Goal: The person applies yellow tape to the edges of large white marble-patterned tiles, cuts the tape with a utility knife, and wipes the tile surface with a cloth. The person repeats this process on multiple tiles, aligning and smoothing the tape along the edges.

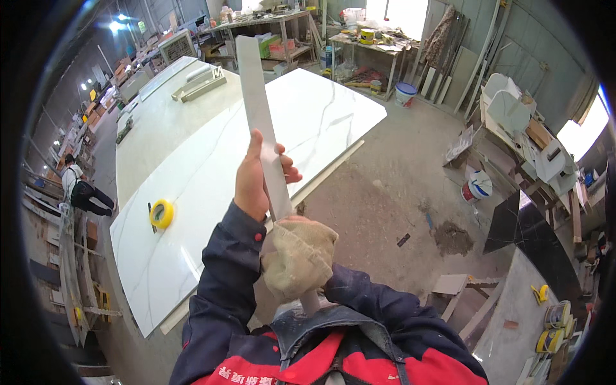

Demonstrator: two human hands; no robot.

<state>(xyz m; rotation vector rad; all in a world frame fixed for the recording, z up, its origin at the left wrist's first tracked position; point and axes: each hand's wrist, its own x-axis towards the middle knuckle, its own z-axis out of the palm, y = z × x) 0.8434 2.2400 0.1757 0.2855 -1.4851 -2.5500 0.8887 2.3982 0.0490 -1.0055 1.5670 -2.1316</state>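
Observation:
My left hand (251, 186) is wrapped round a long, flat, pale grey-white strip (255, 86) that stands up steeply in front of me. Below it, a beige cloth (298, 260) is bunched round the strip's lower part. The cloth covers most of my right hand (298, 219); only a bit of skin shows at its upper edge, and the hand grips the strip through it. The strip's lower end (310, 301) comes out under the cloth close to my chest. Behind my left hand lies a large white slab (192, 173) with grey veins.
On the slab sit a yellow tape roll (162, 214) and a thin dark stick (152, 219). Cluttered benches (282, 19) line the back wall. Buckets (405, 94) stand on the floor. Dark slabs (536, 237) lean at right. A person (80, 186) is at far left.

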